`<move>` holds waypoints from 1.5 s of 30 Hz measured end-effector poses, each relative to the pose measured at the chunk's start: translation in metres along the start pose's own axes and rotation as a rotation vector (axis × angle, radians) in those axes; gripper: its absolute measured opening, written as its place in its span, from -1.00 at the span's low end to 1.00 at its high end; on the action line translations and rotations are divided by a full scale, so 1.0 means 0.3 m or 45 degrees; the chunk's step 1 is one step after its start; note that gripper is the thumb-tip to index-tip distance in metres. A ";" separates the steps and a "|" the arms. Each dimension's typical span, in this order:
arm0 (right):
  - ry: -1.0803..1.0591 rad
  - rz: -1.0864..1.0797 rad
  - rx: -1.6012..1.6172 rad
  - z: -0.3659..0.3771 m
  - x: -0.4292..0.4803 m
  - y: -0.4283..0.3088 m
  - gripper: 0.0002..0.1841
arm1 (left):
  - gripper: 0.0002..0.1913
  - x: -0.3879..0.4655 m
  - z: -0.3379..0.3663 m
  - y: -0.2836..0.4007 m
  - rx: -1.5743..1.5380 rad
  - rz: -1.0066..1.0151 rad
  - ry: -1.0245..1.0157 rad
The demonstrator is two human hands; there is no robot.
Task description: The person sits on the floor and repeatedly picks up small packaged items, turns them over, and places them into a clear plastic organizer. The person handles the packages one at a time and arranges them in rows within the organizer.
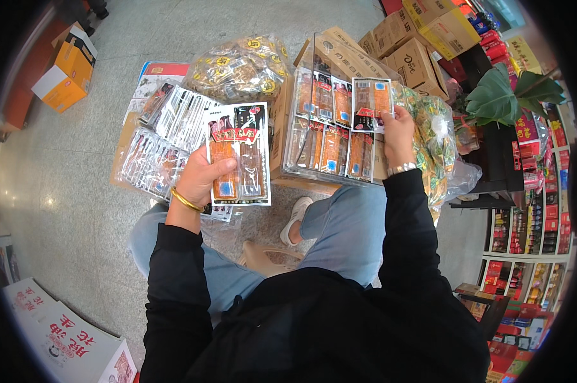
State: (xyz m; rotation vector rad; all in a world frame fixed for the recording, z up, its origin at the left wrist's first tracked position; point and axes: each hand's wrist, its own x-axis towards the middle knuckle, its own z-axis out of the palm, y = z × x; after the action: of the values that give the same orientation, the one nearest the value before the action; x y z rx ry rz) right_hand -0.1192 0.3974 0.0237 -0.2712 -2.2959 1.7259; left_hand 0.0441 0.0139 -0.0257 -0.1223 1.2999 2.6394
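Observation:
My left hand (199, 174) grips a flat, clear-fronted snack packet (240, 158), its thumb across the front. Brown-orange strips show through the plastic below a red label. A similar packet (370, 95) is pinched by its lower right edge in my right hand (397, 136), over a clear plastic display bin (365, 181). Inside this bin, several like packets (332, 149) stand in rows. The bin rests on a cardboard carton (279, 136). Left of it lie plastic-wrapped bundles of packets (185, 117), with a large clear bag of wrapped snacks (235, 69) behind them.
Cardboard boxes (415, 64) are stacked behind the bin. A bag of green-and-yellow packets (434, 127) sits to its right, near a leafy plant (496, 95) and stocked shelves (525, 234). An orange box (73, 74) and a white carton (53, 330) stand at the left.

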 end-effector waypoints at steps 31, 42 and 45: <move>-0.111 -0.969 -1.051 0.146 -0.205 -0.107 -0.60 | -0.72 0.000 -0.004 -0.002 -0.092 -0.033 -0.070; -0.924 -0.682 -0.280 0.321 -0.653 -0.322 -0.36 | -0.59 -0.023 0.022 -0.036 -0.098 -0.097 -0.501; -0.831 -0.099 0.025 0.250 -0.582 -0.369 -0.45 | -0.59 -0.009 -0.035 -0.035 -0.137 -0.059 -0.587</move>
State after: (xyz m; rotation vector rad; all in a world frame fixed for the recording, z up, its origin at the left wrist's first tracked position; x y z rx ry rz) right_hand 0.0238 0.2458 0.0944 0.4506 -2.6551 2.0074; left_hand 0.0489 0.0113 -0.0398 0.4112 0.9879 2.4901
